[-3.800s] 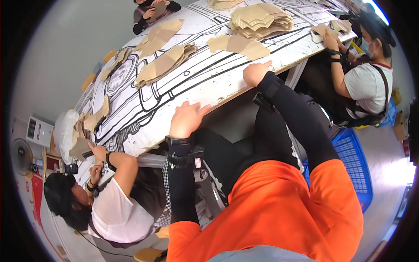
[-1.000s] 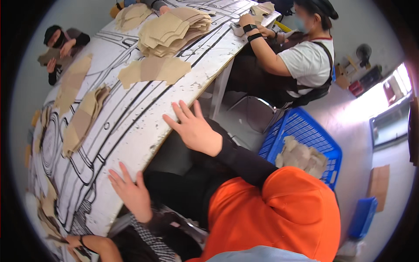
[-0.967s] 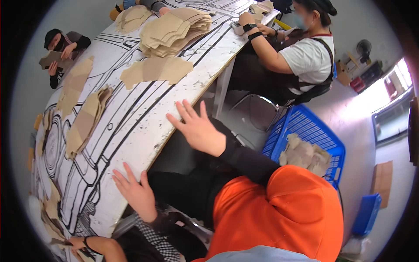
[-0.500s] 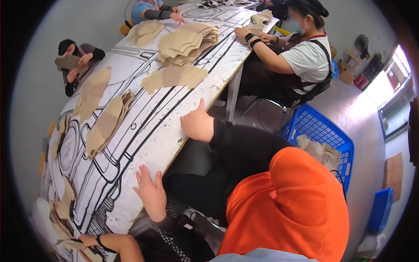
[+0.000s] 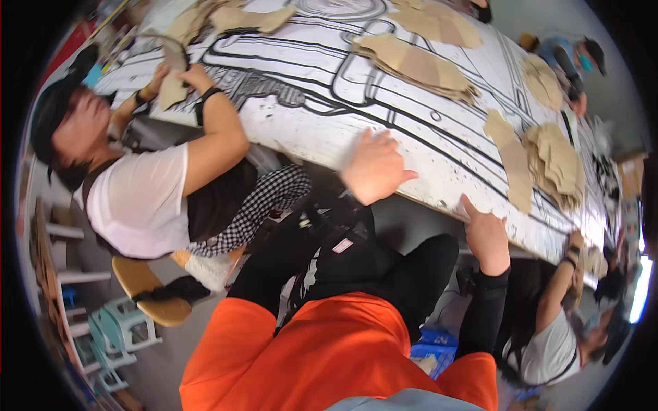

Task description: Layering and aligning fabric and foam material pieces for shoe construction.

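My left hand (image 5: 377, 170) rests at the near edge of the white table (image 5: 288, 130), fingers spread and slightly blurred, with nothing in it. To its right, my right hand (image 5: 485, 236) lies over the same edge, one digit stretched out and the other fingers partly foreshortened; I see nothing held. Nearest the right hand is a flat beige fabric piece (image 5: 508, 161) with a darker middle band. Beside that piece stands a thick stack of beige fabric pieces (image 5: 554, 164). Farther in, a lower stack of similar pieces (image 5: 411, 68) lies across the tabletop's black line drawing.
A co-worker (image 5: 137, 192) at the left holds a curved beige piece (image 5: 171, 72). Another co-worker (image 5: 552, 342) sits at the right, and a third person (image 5: 565, 61) is across the table. Pale green stools (image 5: 123, 322) and a blue basket (image 5: 439, 342) are on the floor.
The view has swung left, bringing the left co-worker fully into sight. Both my hands stay at the table edge, holding nothing visible. The fabric stacks now appear farther right.
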A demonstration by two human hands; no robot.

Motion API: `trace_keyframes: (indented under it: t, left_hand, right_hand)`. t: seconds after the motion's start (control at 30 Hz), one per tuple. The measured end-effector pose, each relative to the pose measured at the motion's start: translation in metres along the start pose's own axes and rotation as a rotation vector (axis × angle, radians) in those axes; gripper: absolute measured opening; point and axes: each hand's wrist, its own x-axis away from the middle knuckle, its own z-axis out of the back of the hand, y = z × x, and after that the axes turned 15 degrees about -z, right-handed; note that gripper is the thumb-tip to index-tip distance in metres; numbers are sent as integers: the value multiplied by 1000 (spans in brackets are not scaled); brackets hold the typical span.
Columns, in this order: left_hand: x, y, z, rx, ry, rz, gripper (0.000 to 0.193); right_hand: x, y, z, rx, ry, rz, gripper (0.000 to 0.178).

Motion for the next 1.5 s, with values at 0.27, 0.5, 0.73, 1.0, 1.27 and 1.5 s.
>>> trace_keyframes:
  t: [0.27, 0.5, 0.73, 1.0, 1.27, 1.5]
  left_hand:
    - [-35, 25, 4, 115, -104, 224, 53]
    - [-28, 79, -68, -195, 119, 223, 65]
    - [-92, 64, -13, -86, -470, 155, 73]
    - [-159, 47, -17, -93, -771, 21, 80]
    - [-88, 121, -91, -183, -167, 301, 67]
    - [-82, 105, -21, 226, -355, 133, 51]
  right_hand:
    - [4, 4, -23, -41, 302, 72, 51]
    - [59, -12, -87, -290, 485, -212, 74]
    - [33, 56, -64, -485, 459, 129, 68]
    - [18, 117, -70, -359, 434, 125, 64]
    - [53, 91, -110, -463, 486, -172, 71]
    - [19, 119, -21, -329, -115, -107, 76]
